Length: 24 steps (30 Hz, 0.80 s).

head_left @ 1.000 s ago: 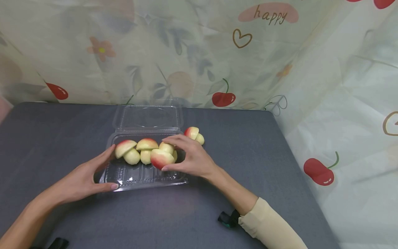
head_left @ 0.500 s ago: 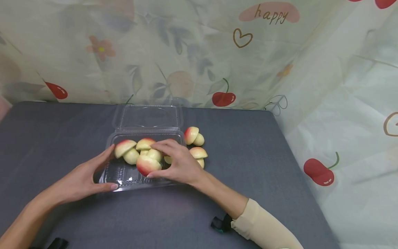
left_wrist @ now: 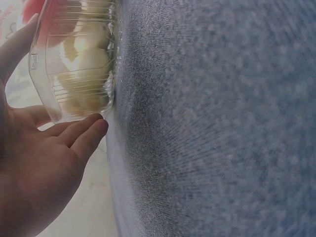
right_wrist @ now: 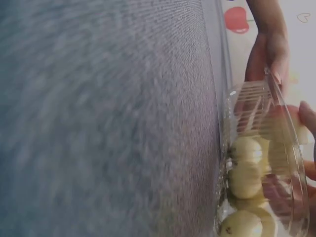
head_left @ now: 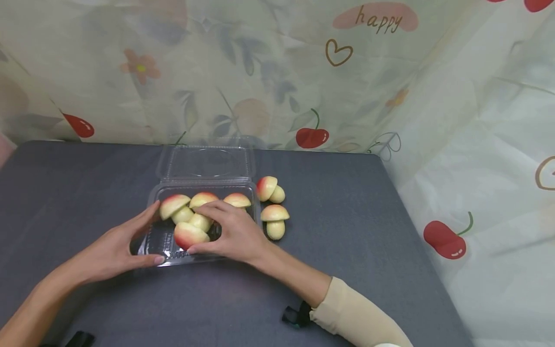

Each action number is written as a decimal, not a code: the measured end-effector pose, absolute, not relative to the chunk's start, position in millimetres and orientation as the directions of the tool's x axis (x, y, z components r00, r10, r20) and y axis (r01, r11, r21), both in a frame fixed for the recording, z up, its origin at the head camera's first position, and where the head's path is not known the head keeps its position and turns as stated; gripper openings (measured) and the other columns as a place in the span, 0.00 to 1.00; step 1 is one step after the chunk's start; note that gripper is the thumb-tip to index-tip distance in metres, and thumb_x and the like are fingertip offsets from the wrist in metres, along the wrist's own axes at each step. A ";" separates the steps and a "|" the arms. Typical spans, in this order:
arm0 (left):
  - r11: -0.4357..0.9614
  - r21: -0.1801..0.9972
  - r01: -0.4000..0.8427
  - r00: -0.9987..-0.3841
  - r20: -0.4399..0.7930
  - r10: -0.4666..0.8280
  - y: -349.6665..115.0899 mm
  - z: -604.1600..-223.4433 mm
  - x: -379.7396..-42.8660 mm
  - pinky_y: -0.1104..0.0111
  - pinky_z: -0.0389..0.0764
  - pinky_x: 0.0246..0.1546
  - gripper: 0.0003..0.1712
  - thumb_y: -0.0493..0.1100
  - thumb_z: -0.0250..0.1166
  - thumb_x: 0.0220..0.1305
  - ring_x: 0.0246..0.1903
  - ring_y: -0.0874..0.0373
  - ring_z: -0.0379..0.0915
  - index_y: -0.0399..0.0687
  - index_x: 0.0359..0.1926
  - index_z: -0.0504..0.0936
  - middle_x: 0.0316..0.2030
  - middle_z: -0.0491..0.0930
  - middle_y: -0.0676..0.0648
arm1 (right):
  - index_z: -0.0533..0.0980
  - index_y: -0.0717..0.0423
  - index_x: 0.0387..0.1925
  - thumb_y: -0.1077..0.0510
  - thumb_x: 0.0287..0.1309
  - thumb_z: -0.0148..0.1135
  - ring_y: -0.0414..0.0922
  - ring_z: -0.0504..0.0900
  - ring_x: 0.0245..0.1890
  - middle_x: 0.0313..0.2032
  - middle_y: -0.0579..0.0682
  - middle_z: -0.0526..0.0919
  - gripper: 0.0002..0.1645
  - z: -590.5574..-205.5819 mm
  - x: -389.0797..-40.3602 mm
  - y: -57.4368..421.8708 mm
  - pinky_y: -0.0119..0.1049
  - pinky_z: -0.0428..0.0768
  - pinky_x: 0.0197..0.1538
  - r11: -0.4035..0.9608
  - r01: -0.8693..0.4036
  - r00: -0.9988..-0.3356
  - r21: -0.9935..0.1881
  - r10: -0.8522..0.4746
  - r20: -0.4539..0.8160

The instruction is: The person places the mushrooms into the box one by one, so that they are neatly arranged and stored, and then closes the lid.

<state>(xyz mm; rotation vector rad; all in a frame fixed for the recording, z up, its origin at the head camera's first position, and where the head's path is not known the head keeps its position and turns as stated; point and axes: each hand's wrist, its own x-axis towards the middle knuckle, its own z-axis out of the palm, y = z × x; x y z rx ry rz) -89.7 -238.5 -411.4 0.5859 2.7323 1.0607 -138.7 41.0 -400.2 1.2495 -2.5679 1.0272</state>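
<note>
Near the far edge of the grey surface [head_left: 347, 207], a clear container [head_left: 161, 243] is set with its lid [head_left: 207, 164] folded back toward that edge. Within the container's outline, a mushroom-shaped piece [head_left: 190, 235] is pinched between thumb and fingers of the right hand [head_left: 236, 233]. Three similar pieces [head_left: 175, 207] are lined along the container's far side; two loose pieces [head_left: 275, 221] are laid just beyond its right edge. Its left edge is touched by the left hand [head_left: 117, 253], thumb and fingers spread apart.
</note>
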 end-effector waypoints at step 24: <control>0.670 0.668 0.323 -0.910 0.025 0.414 -238.4 -413.5 -89.2 0.93 0.46 0.53 0.66 0.55 0.78 0.51 0.65 0.31 0.62 0.51 0.80 0.44 0.74 0.54 0.32 | 0.74 0.51 0.64 0.30 0.44 0.74 0.30 0.76 0.37 0.53 0.44 0.78 0.49 -402.1 -132.3 24.0 0.17 0.69 0.44 0.579 -0.672 -0.705 -0.463 -0.690 0.161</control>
